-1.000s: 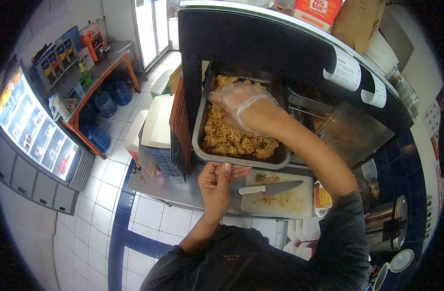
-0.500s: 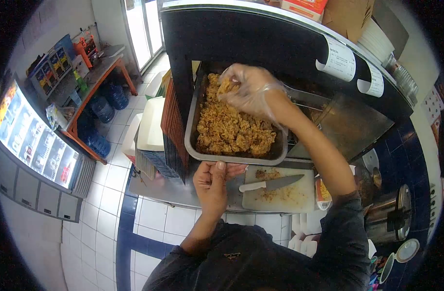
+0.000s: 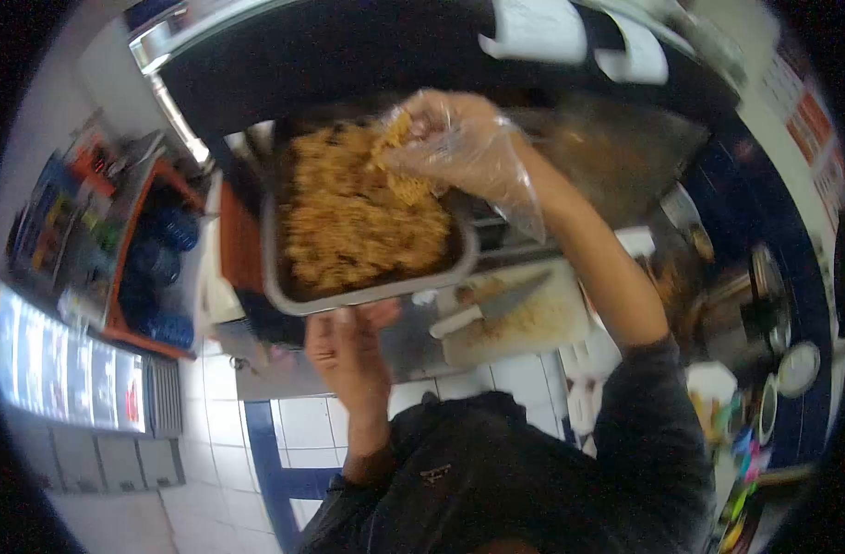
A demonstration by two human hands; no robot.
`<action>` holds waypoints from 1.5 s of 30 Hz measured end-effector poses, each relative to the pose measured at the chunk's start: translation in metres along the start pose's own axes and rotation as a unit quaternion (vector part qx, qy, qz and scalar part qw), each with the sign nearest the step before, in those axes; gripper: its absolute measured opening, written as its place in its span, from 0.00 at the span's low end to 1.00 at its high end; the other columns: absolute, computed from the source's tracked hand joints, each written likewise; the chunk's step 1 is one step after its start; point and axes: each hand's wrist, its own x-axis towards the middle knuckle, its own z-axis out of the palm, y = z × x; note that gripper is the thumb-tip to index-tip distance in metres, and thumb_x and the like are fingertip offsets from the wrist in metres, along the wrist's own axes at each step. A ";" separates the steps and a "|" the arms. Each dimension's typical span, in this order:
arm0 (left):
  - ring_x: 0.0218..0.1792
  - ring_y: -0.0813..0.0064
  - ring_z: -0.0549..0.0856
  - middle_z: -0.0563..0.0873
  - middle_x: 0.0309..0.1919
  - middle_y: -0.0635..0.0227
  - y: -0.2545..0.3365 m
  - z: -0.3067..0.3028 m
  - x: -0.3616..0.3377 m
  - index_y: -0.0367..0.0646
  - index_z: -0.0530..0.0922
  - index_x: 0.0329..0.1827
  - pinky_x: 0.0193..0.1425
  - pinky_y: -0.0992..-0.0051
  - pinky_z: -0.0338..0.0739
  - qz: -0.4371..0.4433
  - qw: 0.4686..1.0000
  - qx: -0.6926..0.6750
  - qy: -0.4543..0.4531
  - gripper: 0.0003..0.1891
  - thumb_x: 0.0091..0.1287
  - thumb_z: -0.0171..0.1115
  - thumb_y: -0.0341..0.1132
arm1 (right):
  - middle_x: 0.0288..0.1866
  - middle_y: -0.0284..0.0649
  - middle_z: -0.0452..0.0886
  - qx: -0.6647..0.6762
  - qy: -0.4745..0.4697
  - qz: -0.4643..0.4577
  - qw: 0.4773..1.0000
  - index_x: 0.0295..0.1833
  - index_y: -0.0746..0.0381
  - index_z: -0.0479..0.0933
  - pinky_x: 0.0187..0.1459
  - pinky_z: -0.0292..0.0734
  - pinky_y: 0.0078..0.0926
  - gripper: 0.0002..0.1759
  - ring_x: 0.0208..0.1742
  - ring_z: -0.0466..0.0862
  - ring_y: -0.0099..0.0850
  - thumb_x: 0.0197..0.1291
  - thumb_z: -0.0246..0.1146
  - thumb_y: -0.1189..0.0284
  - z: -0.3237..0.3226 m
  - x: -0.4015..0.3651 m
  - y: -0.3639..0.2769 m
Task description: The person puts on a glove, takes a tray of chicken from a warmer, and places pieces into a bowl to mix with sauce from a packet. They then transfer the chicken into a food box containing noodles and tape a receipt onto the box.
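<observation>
My left hand [image 3: 348, 358] grips the near rim of a deep metal tray [image 3: 395, 292], thumb on top and fingers underneath. The tray holds a thick layer of crumbly golden-brown food [image 3: 358, 231]; its exact kind is not clear. Above the tray's far right part, my right hand [image 3: 455, 148] wears a loose clear plastic glove. Its fingers are closed round a clump of the same food [image 3: 393, 138]. On a pale cutting board [image 3: 524, 346], right of my left hand, lies a white-handled knife [image 3: 459, 320] among crumbs.
A dark shelf front [image 3: 348, 60] with hanging paper slips [image 3: 538, 32] runs behind the tray. Beyond my right arm stands a large pot [image 3: 759, 309]. At left are an orange-edged table [image 3: 131, 249] with blue water jugs and a lit display [image 3: 62, 355]. The picture is blurred.
My view has shifted, so the tray appears further left. Relative to the tray, my right hand has moved right with food in its fingers. The left hand keeps its hold on the rim.
</observation>
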 end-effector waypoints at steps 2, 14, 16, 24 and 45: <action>0.40 0.66 0.88 0.86 0.39 0.56 -0.003 -0.006 0.000 0.36 0.73 0.53 0.44 0.69 0.87 0.006 1.000 0.006 0.018 0.14 0.73 0.56 0.37 | 0.32 0.34 0.80 0.084 0.033 0.047 0.995 0.42 0.63 0.82 0.35 0.76 0.20 0.19 0.34 0.79 0.22 0.52 0.74 0.60 -0.032 -0.039 -0.006; 0.43 0.62 0.88 0.85 0.44 0.54 0.000 -0.009 -0.001 0.35 0.72 0.56 0.47 0.69 0.86 -0.007 1.000 -0.009 -0.008 0.15 0.74 0.54 0.37 | 0.31 0.48 0.86 -0.170 0.212 0.432 0.860 0.36 0.65 0.83 0.37 0.80 0.33 0.21 0.33 0.86 0.38 0.50 0.71 0.56 -0.171 -0.356 0.320; 0.41 0.63 0.88 0.86 0.43 0.56 -0.001 -0.011 -0.002 0.36 0.73 0.55 0.47 0.69 0.85 -0.010 1.000 0.015 0.016 0.15 0.73 0.55 0.38 | 0.32 0.47 0.86 -0.291 0.206 0.516 0.779 0.37 0.62 0.84 0.38 0.80 0.37 0.22 0.34 0.86 0.41 0.51 0.67 0.52 -0.175 -0.372 0.333; 0.35 0.66 0.88 0.87 0.35 0.57 -0.001 -0.007 -0.005 0.38 0.72 0.49 0.43 0.68 0.85 0.013 0.999 0.015 0.036 0.10 0.74 0.53 0.36 | 0.52 0.55 0.82 -0.411 0.077 0.378 0.826 0.57 0.70 0.75 0.53 0.78 0.34 0.28 0.51 0.84 0.44 0.58 0.67 0.60 -0.136 -0.248 0.178; 0.39 0.64 0.88 0.86 0.37 0.52 -0.002 -0.010 -0.006 0.33 0.73 0.48 0.47 0.65 0.85 -0.003 0.999 -0.041 0.012 0.11 0.75 0.52 0.35 | 0.44 0.50 0.82 -0.377 -0.129 -0.068 0.915 0.45 0.62 0.80 0.52 0.76 0.43 0.16 0.48 0.81 0.50 0.49 0.67 0.70 -0.007 0.014 -0.015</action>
